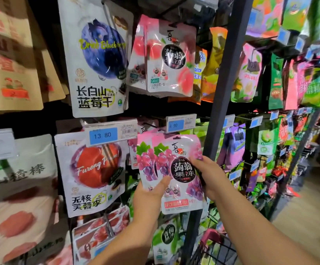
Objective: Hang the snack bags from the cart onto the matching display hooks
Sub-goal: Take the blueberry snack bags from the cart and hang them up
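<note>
Both arms reach up from the bottom. Left hand (151,190) pinches the grape bags (176,169) at the lower left, thumb on the front, and right hand (210,175) grips their right edge. Bags sit right under the 4.90 tag (176,124), below the peach bags (169,60) and just beside the plum bag (96,173). Can't tell if they're on a hook. Cart (211,239) pokes in bottom right.

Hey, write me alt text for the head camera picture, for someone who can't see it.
A person's left hand and right hand hold grape jelly bags up to a snack display, just below a price tag reading 4.90. Peach jelly bags hang above, and a cart shows at bottom right.
</note>
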`<state>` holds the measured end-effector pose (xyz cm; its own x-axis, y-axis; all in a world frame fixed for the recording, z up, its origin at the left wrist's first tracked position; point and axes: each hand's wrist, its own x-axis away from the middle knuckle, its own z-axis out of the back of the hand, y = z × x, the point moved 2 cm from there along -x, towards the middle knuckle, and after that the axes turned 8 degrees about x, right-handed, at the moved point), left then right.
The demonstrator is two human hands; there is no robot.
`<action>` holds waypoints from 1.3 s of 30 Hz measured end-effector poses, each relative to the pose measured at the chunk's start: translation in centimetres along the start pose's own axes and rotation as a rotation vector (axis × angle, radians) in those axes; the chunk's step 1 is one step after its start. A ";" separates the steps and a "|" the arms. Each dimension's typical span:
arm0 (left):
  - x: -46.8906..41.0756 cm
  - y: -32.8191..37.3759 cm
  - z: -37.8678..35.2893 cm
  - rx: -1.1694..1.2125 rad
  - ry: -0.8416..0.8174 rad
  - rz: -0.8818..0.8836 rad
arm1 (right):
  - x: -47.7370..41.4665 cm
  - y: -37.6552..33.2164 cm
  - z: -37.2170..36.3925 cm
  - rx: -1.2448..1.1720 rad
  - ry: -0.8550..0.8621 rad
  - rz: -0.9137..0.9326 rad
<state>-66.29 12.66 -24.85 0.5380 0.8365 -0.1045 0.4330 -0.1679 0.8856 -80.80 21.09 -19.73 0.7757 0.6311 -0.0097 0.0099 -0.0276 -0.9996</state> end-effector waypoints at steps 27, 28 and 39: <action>-1.4 0.0 -0.6 0.000 0.147 0.033 | -2.3 -1.4 -1.0 0.150 0.122 0.012; -1.4 0.0 -0.6 0.007 0.152 0.033 | -2.4 -1.3 -0.9 0.159 0.124 0.007; -1.7 -0.1 0.9 -0.035 0.156 0.022 | -4.8 -2.3 -2.3 0.325 0.130 0.052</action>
<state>-66.57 10.79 -25.23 0.4271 0.9041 -0.0161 0.3957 -0.1709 0.9023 -83.07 16.35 -17.31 0.8440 0.5305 -0.0787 -0.2170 0.2037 -0.9547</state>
